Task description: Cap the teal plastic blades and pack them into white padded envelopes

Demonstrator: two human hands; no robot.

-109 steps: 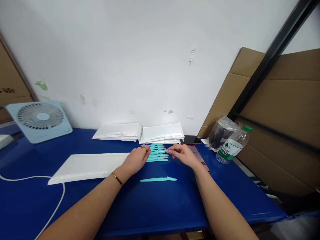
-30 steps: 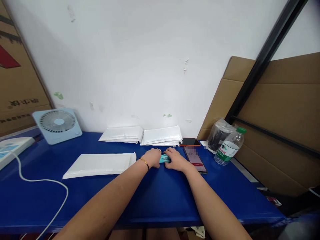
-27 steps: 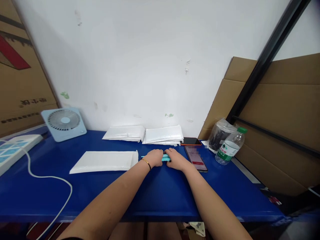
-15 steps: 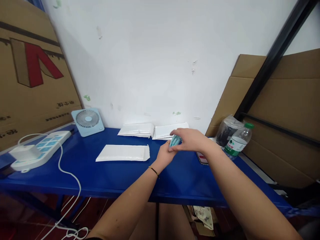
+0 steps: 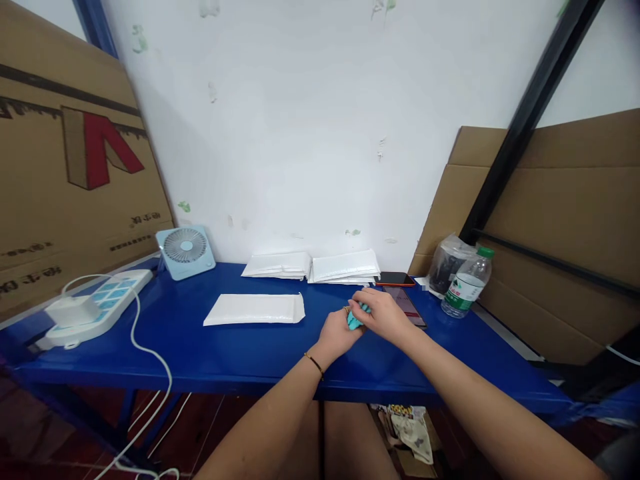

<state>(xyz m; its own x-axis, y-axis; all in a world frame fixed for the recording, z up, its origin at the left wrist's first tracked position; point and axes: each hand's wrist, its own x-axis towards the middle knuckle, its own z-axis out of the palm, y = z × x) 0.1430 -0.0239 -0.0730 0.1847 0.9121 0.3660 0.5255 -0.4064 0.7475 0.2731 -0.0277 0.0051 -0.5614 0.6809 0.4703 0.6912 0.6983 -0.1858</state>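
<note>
Both hands meet low over the blue table, right of centre. My left hand [image 5: 338, 335] is closed around a small light-blue item [image 5: 356, 319] whose kind I cannot make out; it looks soft or folded. My right hand [image 5: 383, 312] curls over the same item from the right, fingers closed against it, covering much of it. To the left of the hands a white padded envelope [image 5: 255, 309] lies flat, its flap end toward them. Behind stand two stacks of white envelopes, a left stack [image 5: 277, 264] and a right stack [image 5: 344, 267], against the wall.
On the table [image 5: 200, 360], a blue fan [image 5: 186, 252] and a white power strip [image 5: 103, 313] with cable are at left. Two phones, one dark [image 5: 395, 279] and one with its screen lit [image 5: 407, 307], a bagged dark container [image 5: 447, 267] and a water bottle [image 5: 467, 283] stand at right.
Both hands have come lower and nearer, with the light-blue item between them. My right hand has closed further over it. The camera view has shifted, showing both phones more fully.
</note>
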